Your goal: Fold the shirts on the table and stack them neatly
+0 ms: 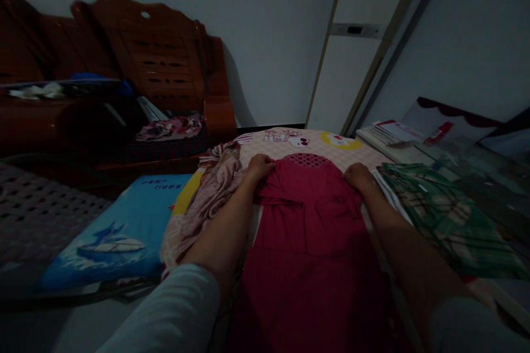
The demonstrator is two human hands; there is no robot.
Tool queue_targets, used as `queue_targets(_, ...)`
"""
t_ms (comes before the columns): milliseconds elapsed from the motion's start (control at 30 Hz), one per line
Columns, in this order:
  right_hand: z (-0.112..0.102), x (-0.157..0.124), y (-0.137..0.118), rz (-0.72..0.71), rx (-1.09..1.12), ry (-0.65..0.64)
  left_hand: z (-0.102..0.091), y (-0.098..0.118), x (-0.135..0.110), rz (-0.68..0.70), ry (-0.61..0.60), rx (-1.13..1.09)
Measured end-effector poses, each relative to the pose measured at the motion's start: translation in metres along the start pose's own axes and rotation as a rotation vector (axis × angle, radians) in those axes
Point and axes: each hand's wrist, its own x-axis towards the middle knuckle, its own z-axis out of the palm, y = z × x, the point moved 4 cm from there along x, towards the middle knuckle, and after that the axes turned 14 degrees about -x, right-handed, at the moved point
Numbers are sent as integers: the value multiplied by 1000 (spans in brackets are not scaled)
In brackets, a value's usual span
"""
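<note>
A dark pink dress (306,231) lies spread lengthwise in front of me, its dotted mesh neckline at the far end. My left hand (260,167) pinches the dress at its left shoulder. On the opposite shoulder, my right hand (358,177) has its fingers closed on the fabric. Beneath the dress is a pale pink cover (265,146) printed with cartoon figures. Crumpled mauve clothing (213,193) sits just left of my left forearm. Beside my right forearm is a folded green plaid garment (447,204).
A blue pillow (124,226) with a boat picture lies at the left. Behind it stands a carved wooden sofa (161,60) with cloth and other items on it. A tall white air conditioner (351,66) is at the back. Papers (393,132) lie on the right.
</note>
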Motion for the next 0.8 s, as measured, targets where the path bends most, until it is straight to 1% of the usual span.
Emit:
queue_targets(100,-3,1,6,77,-55,38,0,0,-1,36,68,62)
queue_targets(133,-4,2,8,73,-73,59,0,0,-1,40,72,79)
queue_targets(267,0,5,10,-27,-148,70,4,-2,-1,46,45,105)
queue_targets(367,6,6,3,-115,-143,66,5,-2,-1,65,49,103)
queue_targets(433,10,7,-2,-166,-155,37,5,-1,-1,81,59,106)
queue_targets(500,12,7,-6,-175,-190,-2,4,0,-2,89,73,111)
queue_targets(567,9,6,-8,-155,-205,-6,2,0,-1,86,69,102)
queue_targets(633,0,2,-15,-168,-184,54,-4,-1,0,81,22,58)
queue_targets(700,-14,-11,-29,-238,-124,140,-12,-4,0,88,-77,-25)
queue_targets(733,-22,-21,-39,-292,-74,178,-17,-5,0,95,-143,-75)
queue_targets(767,-28,-33,-50,-367,1,183,-22,-7,0,99,-208,-122)
queue_targets(800,-32,-48,-64,-478,104,163,-27,-9,-1,99,-268,-164)
